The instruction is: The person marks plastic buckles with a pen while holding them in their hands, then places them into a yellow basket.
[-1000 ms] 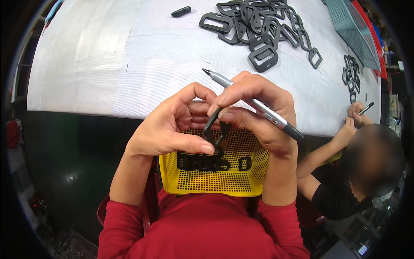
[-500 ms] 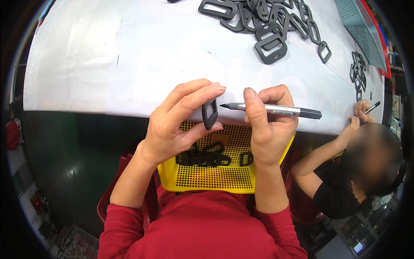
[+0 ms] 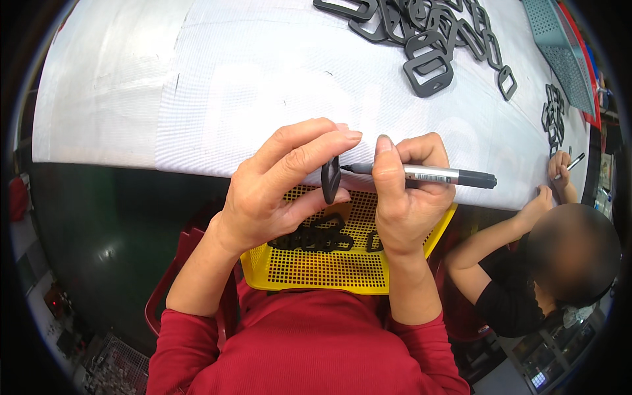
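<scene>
Your left hand (image 3: 276,191) has its grip closed on a small black plastic buckle (image 3: 330,179), pinched edge-on between the thumb underneath and the fingers curled over its top. The buckle stands upright, just off the near edge of the desk (image 3: 197,99) and above the yellow basket (image 3: 316,270) in your lap.

Your right hand (image 3: 408,197) has its grip closed round a marker pen (image 3: 421,174), grey in the barrel and black at the far end. The pen lies nearly level, its black tip pointing left and touching or all but touching the buckle's right face; you cannot tell which from here. The index finger presses along the top of the barrel, and the other fingers wrap it from below.

The basket is a perforated yellow tray resting against your red top, below both hands. Several more black buckles (image 3: 316,234) lie in it, partly hidden by your hands.

The desk has a white cover. Near its far edge sits a heap of larger black buckles (image 3: 421,39), with a smaller cluster (image 3: 552,115) toward the right edge beside a teal basket (image 3: 559,46).

At the right end of the desk, another person's hand (image 3: 559,168) holds a pen (image 3: 574,161) on the white surface.
</scene>
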Action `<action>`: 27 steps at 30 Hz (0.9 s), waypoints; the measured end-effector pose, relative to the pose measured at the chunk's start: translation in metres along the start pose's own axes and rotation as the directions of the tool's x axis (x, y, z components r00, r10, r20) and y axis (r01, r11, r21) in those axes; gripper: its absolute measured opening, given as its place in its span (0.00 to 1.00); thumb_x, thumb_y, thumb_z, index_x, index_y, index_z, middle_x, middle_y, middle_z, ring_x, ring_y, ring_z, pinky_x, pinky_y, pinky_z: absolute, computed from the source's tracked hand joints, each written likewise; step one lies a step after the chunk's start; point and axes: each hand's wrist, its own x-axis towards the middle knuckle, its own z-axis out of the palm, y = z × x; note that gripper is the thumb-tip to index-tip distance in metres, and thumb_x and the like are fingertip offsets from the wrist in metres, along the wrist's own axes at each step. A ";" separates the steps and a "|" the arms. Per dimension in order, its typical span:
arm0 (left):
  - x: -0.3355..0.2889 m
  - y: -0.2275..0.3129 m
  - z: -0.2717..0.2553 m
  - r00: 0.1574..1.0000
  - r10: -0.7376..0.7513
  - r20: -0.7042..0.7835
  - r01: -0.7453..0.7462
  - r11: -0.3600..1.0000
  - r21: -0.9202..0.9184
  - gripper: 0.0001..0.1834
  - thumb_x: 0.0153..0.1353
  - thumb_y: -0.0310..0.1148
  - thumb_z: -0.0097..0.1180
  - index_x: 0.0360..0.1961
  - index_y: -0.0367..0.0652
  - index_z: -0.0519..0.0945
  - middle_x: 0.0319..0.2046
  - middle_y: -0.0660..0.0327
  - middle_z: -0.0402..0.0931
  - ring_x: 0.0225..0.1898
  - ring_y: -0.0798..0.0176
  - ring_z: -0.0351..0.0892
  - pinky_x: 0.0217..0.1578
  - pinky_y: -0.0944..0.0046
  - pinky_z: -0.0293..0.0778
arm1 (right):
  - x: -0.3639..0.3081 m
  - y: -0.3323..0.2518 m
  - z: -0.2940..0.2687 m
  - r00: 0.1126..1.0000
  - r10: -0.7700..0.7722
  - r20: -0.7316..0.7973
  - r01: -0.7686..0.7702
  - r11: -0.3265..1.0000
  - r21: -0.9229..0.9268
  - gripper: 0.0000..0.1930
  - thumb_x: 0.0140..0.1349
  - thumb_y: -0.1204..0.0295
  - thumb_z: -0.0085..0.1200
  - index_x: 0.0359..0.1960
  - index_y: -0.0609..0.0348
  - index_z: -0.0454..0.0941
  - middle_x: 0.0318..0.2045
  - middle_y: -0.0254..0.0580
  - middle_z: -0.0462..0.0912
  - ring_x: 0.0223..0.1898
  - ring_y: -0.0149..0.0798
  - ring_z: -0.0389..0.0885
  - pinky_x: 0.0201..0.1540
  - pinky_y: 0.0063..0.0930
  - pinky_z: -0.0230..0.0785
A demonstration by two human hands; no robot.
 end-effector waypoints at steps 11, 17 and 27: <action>-0.001 -0.001 0.001 1.000 0.017 -0.006 -0.017 1.000 0.021 0.31 0.36 0.23 0.65 0.48 0.45 0.75 0.42 0.57 0.73 0.40 0.59 0.75 0.36 0.65 0.77 | 0.000 0.000 0.001 1.000 -0.018 0.017 0.018 1.000 -0.002 0.12 0.53 0.79 0.55 0.18 0.59 0.64 0.12 0.26 0.67 0.14 0.16 0.62 0.15 0.12 0.53; -0.001 0.000 0.000 1.000 0.014 -0.004 -0.014 0.999 0.032 0.31 0.35 0.22 0.65 0.48 0.45 0.75 0.42 0.57 0.73 0.40 0.59 0.76 0.36 0.65 0.77 | 0.000 -0.001 0.002 1.000 -0.003 0.012 0.003 1.000 -0.008 0.12 0.52 0.79 0.56 0.18 0.58 0.64 0.12 0.26 0.67 0.14 0.16 0.62 0.15 0.13 0.53; 0.000 0.001 -0.002 1.000 0.019 0.008 -0.019 0.999 0.045 0.31 0.36 0.22 0.65 0.47 0.43 0.75 0.43 0.56 0.73 0.41 0.59 0.75 0.37 0.64 0.76 | -0.002 0.002 -0.003 0.998 0.051 -0.033 -0.048 0.995 0.082 0.11 0.54 0.77 0.55 0.19 0.58 0.64 0.13 0.27 0.67 0.16 0.16 0.60 0.17 0.12 0.53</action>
